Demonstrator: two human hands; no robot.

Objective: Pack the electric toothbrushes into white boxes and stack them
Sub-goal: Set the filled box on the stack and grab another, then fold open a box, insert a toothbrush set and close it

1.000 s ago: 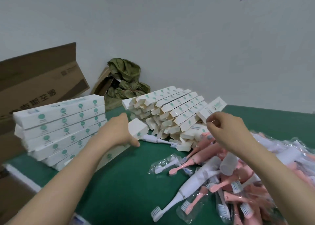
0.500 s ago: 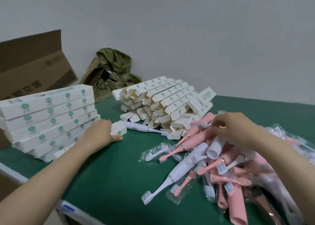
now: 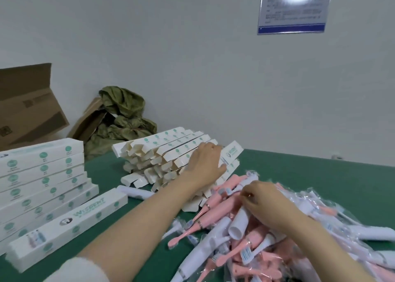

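Observation:
A heap of pink and white electric toothbrushes (image 3: 252,234), many in clear wrappers, lies at the right of the green table (image 3: 320,175). My right hand (image 3: 265,202) is down in the heap, fingers curled and pinching a wrapped toothbrush near the top. Behind it is a slanted pile of empty white boxes (image 3: 162,153) with open end flaps. My left hand (image 3: 205,164) reaches over this pile and grips the rightmost empty box (image 3: 233,152) between thumb and fingers. A shut white box (image 3: 68,219) lies flat against the stack of packed boxes (image 3: 40,175) at the left.
One white toothbrush (image 3: 136,193) lies alone between the packed stack and the empty boxes. Brown cartons (image 3: 27,110) and a green cloth bundle (image 3: 124,119) stand behind the table at the left. A notice (image 3: 292,8) hangs on the white wall.
My left hand has let go of the shut box beside the packed stack and moved right onto the pile of empty boxes. My right hand stayed in the toothbrush heap.

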